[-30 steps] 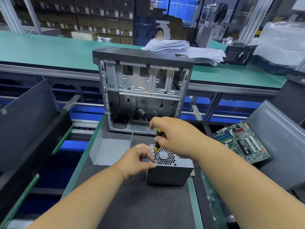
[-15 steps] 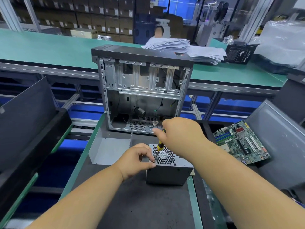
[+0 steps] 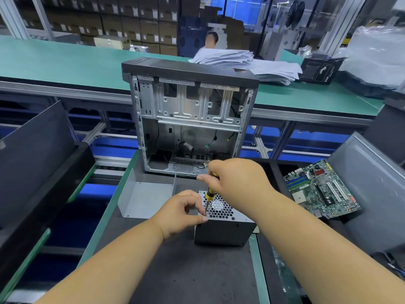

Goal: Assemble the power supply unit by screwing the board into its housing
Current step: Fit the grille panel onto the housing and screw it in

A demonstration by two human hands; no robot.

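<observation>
far left of the frame, a dark panel (image 3: 32, 150) leans on a rack. left of centre, a bent grey metal sheet (image 3: 144, 198) lies on the dark mat (image 3: 175, 270). at centre, the left hand (image 3: 182, 216) pinches at the near left corner of the power supply unit (image 3: 223, 227), curled beside the screwdriver (image 3: 209, 194) tip. the right hand (image 3: 236, 181) grips the yellow-black handle, now tilted and higher than a second ago. behind stands an open computer case (image 3: 188, 119). right, a green motherboard (image 3: 322, 189). upper right, a black box (image 3: 317, 71); its print is unreadable.
</observation>
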